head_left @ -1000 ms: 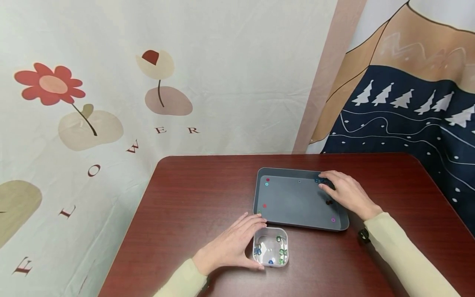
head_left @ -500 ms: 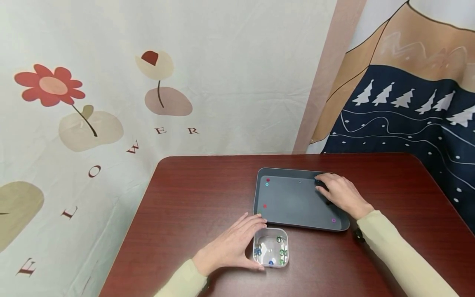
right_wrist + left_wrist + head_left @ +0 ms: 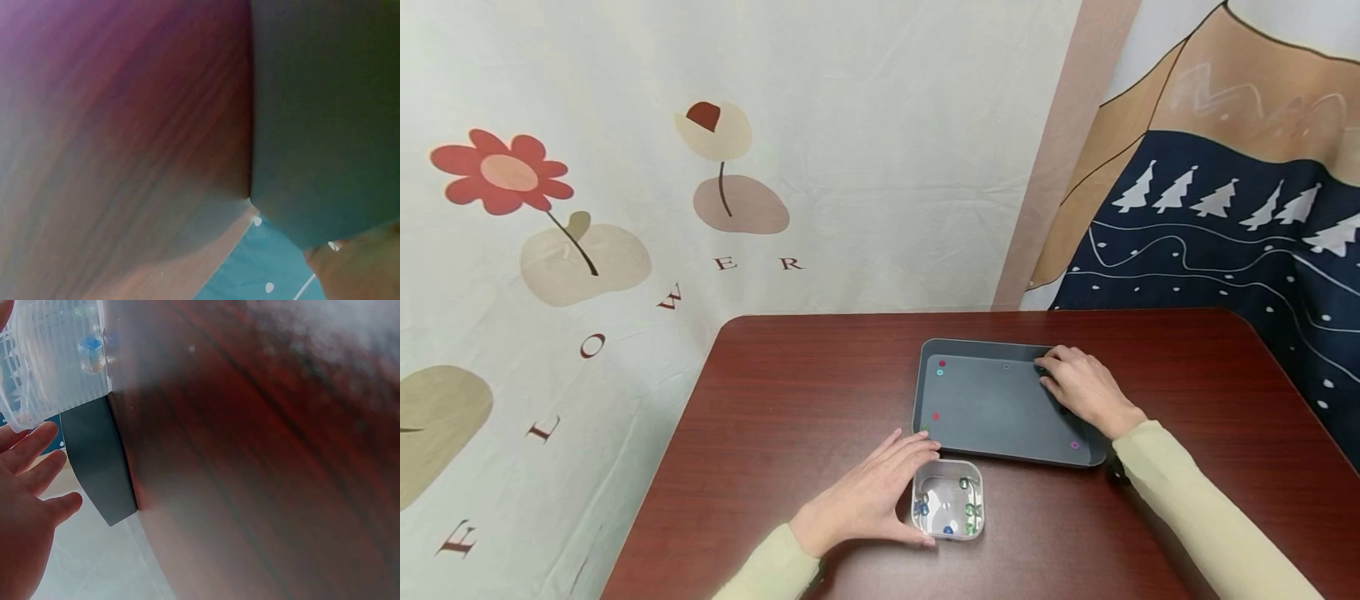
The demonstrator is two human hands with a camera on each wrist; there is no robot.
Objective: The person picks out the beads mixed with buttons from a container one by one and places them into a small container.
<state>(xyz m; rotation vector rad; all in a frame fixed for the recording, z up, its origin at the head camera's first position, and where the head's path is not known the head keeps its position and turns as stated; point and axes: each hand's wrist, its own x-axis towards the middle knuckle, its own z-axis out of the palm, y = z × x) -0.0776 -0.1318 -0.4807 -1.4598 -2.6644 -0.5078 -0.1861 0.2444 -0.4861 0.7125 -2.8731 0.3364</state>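
Note:
My left hand (image 3: 868, 496) holds the left side of a small clear plastic box (image 3: 945, 537), its thumb at the near corner and its fingers at the far one. Several green and blue glassy marbles (image 3: 970, 509) lie in the box. Over the right end of a shallow grey tray (image 3: 992, 417), my right hand (image 3: 1088, 387) reaches down with bent fingers. Its palm and fingers hide whatever lies beneath them. In the left wrist view the box (image 3: 56, 362) stands beside the fingers; the right wrist view shows mostly the tray's side (image 3: 325, 112).
Small coloured spots mark the tray floor, among them a red spot (image 3: 936, 416) and a purple ring (image 3: 1074, 445). Tray and box stand close together on a dark red wooden table (image 3: 820, 392). Printed cloth (image 3: 865, 167) hangs behind the table's far edge.
My right hand has shifted slightly left and nearer over the tray, covering the blue and dark little pieces seen there before. The left hand and box have stayed put.

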